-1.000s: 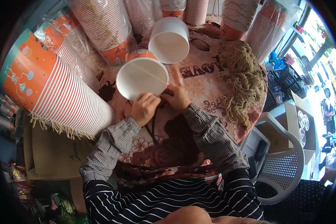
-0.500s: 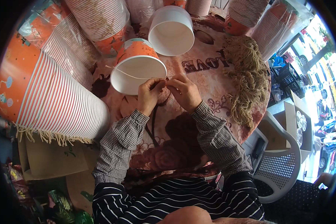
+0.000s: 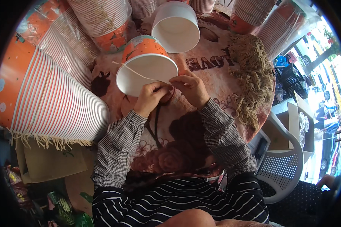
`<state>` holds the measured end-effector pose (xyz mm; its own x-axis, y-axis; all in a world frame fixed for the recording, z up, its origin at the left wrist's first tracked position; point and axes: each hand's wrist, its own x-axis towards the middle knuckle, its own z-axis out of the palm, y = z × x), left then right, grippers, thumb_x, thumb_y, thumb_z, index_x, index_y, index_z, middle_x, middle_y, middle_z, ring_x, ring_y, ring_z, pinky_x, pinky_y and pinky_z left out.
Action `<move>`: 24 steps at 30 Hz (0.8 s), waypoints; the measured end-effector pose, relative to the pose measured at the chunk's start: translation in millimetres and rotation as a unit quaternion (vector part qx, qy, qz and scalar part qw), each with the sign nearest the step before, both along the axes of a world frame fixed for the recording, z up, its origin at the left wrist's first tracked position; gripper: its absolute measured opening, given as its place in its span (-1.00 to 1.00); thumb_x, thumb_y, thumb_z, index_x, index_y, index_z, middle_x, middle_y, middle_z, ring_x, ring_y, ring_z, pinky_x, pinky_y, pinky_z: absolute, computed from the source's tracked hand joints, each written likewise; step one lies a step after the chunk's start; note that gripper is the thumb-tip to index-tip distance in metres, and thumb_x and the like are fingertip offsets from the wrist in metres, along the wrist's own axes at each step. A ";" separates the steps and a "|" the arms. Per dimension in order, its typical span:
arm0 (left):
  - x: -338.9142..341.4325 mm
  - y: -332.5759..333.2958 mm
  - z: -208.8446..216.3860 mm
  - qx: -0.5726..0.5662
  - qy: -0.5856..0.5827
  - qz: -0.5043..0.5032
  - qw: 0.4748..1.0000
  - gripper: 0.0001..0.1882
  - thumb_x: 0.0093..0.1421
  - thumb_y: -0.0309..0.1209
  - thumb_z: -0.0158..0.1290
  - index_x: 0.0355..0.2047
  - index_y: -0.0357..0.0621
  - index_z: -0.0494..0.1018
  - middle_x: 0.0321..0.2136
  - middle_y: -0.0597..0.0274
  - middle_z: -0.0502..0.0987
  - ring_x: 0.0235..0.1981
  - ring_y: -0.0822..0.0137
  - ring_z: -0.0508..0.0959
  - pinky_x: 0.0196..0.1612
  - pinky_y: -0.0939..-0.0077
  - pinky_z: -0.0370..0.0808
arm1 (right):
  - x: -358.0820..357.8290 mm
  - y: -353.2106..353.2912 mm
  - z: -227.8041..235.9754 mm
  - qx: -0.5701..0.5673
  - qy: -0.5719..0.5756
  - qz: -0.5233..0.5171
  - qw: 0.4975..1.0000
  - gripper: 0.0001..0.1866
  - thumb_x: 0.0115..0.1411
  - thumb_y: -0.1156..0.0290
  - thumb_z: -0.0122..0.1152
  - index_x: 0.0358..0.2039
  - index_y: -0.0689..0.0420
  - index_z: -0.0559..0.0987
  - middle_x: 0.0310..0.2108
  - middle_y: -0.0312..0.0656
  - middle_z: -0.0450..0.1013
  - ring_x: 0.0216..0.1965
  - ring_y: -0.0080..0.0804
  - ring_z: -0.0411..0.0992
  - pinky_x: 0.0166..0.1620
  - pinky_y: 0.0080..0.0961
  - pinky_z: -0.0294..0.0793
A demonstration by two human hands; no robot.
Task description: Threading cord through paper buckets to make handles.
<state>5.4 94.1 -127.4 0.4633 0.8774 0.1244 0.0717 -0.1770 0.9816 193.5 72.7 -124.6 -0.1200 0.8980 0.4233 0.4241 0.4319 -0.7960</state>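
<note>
An orange printed paper bucket (image 3: 144,47) with a white inside lies tilted on the table, its mouth facing me. A thin pale cord (image 3: 137,73) runs slantwise across that mouth from the left rim toward my fingers. My left hand (image 3: 152,98) is closed in a pinch on the cord at the bucket's lower right rim. Close beside it, my right hand (image 3: 192,90) has thumb and forefinger pressed together at the cord's near end. The fingertips partly hide the cord there. Behind stands a white bucket (image 3: 175,30), also tilted with its mouth toward me.
A long stack of orange buckets (image 3: 57,94) lies at the left. More wrapped stacks (image 3: 102,22) line the back. A heap of tan cords (image 3: 250,79) covers the table's right side. Beyond the table edge are a grey chair (image 3: 284,170) and a cardboard box (image 3: 291,128).
My right hand has shifted slightly right and its fingers have lifted a little from the left hand. The orange bucket appears slightly farther right, its mouth turned a bit.
</note>
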 end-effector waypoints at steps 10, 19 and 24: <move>1.3 -13.8 12.2 0.126 0.155 0.101 0.975 -0.80 0.21 -0.43 0.04 -0.35 -0.38 0.52 -0.56 0.17 0.59 -0.53 0.42 0.56 -0.42 0.52 0.46 | -3.2 8.0 -15.0 -0.088 0.076 0.004 0.993 -0.75 0.15 0.61 0.15 -0.13 0.20 0.60 -0.23 -0.23 0.46 -0.33 -0.56 0.46 -0.25 -0.64 0.49; 0.0 -9.9 12.2 0.072 0.008 0.117 0.991 -0.82 0.20 -0.49 0.04 -0.28 -0.38 0.54 -0.46 0.11 0.62 -0.43 0.42 0.59 -0.33 0.55 0.49 | -15.5 -14.2 13.0 0.043 -0.020 -0.028 0.998 -0.84 0.06 0.47 0.32 -0.31 0.15 0.58 -0.31 -0.20 0.43 -0.46 -0.44 0.46 -0.37 -0.55 0.49; -0.4 -5.8 2.5 0.091 0.014 0.115 0.989 -0.84 0.19 -0.50 0.05 -0.31 -0.38 0.54 -0.48 0.12 0.61 -0.43 0.46 0.57 -0.35 0.57 0.48 | -21.0 -15.2 5.9 0.072 -0.065 -0.029 0.995 -0.78 0.05 0.38 0.31 -0.25 0.10 0.58 -0.30 -0.16 0.46 -0.37 -0.22 0.50 -0.33 -0.38 0.52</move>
<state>5.0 88.3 -124.9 0.2601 0.9241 0.2801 0.1572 -0.3267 0.9320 172.5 57.4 -118.7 -0.1320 0.8363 0.5321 0.5463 0.5093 -0.6650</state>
